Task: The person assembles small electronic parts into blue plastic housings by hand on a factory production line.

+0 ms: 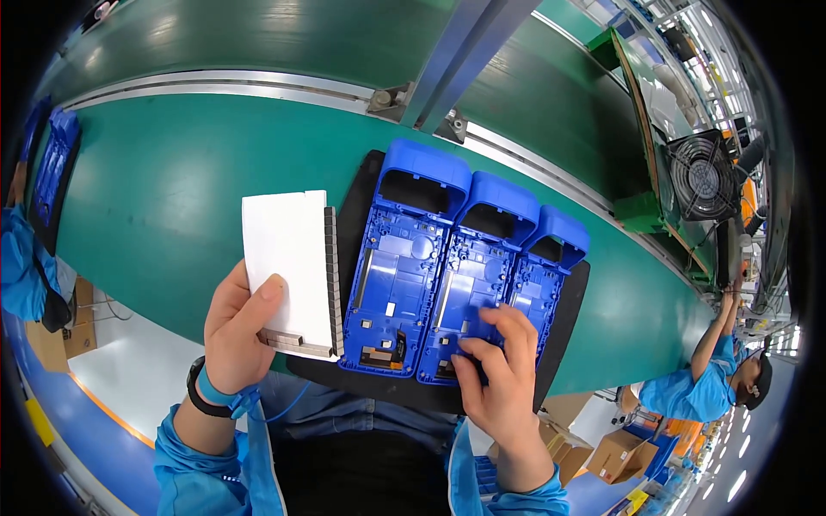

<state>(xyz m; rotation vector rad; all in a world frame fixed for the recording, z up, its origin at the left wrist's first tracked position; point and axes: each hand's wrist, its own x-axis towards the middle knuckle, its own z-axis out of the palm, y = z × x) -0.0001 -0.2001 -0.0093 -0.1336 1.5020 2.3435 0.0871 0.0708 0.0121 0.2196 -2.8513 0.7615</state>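
My left hand (238,331) grips a white sheet (288,258), thumb on top. Small dark foam-like strips (331,275) line its right edge, and brownish-grey ones (297,341) its bottom edge. Three blue plastic housings lie side by side: a left housing (400,258), a middle housing (482,258) and a right housing (533,297). Each has an arched opening at its far end. Over the lower part of the middle housing hovers my right hand (499,370), fingers bent, thumb and index tips close together. Anything between those tips is too small to make out.
A black mat (564,331) lies under the housings on the green tabletop (189,198). Beyond a metal rail (232,83) runs a dark green belt (284,39), with a metal post (465,60) rising there. A fan (701,176) stands at right. Co-workers in blue (688,391) are at both sides.
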